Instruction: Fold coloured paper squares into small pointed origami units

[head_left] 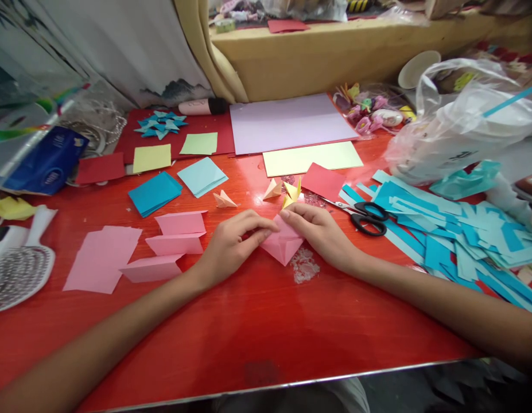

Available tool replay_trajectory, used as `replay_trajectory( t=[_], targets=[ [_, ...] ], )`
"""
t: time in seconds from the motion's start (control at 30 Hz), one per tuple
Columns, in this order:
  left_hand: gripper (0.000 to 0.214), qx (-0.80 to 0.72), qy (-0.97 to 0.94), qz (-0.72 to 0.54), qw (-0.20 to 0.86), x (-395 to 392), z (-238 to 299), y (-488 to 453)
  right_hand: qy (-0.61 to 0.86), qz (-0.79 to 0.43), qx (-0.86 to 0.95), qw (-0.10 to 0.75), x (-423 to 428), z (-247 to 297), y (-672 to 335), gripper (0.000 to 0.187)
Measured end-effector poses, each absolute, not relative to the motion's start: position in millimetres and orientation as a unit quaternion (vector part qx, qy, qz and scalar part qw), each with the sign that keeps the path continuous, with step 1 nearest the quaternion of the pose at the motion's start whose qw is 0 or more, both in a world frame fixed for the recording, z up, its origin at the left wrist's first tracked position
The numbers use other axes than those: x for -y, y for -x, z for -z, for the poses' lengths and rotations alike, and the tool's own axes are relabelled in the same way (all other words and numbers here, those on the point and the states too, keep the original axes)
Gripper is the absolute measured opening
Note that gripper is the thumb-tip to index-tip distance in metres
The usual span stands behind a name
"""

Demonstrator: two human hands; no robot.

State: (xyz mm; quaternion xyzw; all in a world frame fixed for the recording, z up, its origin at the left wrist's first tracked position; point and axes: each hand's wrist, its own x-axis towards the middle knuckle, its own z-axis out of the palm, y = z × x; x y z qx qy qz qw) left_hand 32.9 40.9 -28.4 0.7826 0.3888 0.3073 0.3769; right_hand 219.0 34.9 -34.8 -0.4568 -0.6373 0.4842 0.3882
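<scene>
Under and around the black-handled scissors (pixel 371 225) spreads a glossy red table (pixel 257 321); well behind them runs a tan ledge (pixel 334 54), and far to their back left hangs a pale cloth (pixel 132 51) printed with dark hills.

Just right of the scissors lies a heap of blue paper strips (pixel 463 235), with a clear plastic bag (pixel 446 137) behind it. A red paper piece (pixel 323 179) is just behind the blades, and a folded yellow piece (pixel 292 194) stands to their left, close behind the right hand (pixel 328 238). Farther left of the scissors are creased pink sheets (pixel 175 245) and flat pink sheets (pixel 104 258).

Left of the scissors and a little nearer the person is the folded pink paper (pixel 285 246). The right hand pinches its upper right edge; the left hand (pixel 235 246), thumb and forefinger close together, grips its left corner. One point faces the person, with a crease running back to front; fingers cover the far end, so its long axis cannot be told.
</scene>
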Motion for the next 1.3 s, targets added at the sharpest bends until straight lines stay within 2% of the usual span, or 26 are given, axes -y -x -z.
replay_trajectory(
  t=[0.2, 0.37, 0.5, 0.63, 0.9, 1.0, 1.1, 1.23, 1.3],
  targets=[
    [0.013, -0.435, -0.739, -0.36, 0.367, -40.2, 27.1, -32.9, 0.445, -0.52, 0.636, 0.356, -35.0, 33.9, -218.5, 0.029],
    [0.009, -0.446, -0.71, -0.371, 0.399, -40.0, 29.9, -33.7, 0.464, -0.487, 0.663, 0.329, -35.2, 35.1, -218.1, 0.028],
    [0.028, -0.453, -0.678, -0.354, 0.458, -40.2, 31.2, -35.1, 0.465, -0.461, 0.685, 0.319, -36.0, 34.5, -218.3, 0.031],
    [0.013, -0.461, -0.697, -0.315, 0.451, -39.7, 27.6, -35.4, 0.455, -0.441, 0.718, 0.287, -37.2, 34.2, -219.8, 0.026],
    [0.026, -0.464, -0.687, -0.299, 0.473, -37.4, 20.7, -32.4, 0.416, -0.477, 0.732, 0.253, -37.4, 32.3, -221.2, 0.028],
    [0.028, -0.47, -0.677, -0.307, 0.476, -38.5, 23.0, -33.4, 0.427, -0.489, 0.712, 0.269, -37.0, 32.3, -220.9, 0.028],
    [0.017, -0.454, -0.64, -0.339, 0.519, -39.8, 27.4, -35.3, 0.453, -0.49, 0.671, 0.324, -36.9, 33.6, -220.1, 0.025],
    [0.032, -0.415, -0.638, -0.343, 0.551, -40.7, 31.7, -36.5, 0.458, -0.495, 0.641, 0.368, -36.5, 34.1, -218.9, 0.026],
    [0.027, -0.414, -0.647, -0.345, 0.539, -41.3, 32.5, -36.0, 0.447, -0.526, 0.627, 0.361, -36.0, 34.1, -218.3, 0.025]
  ],
)
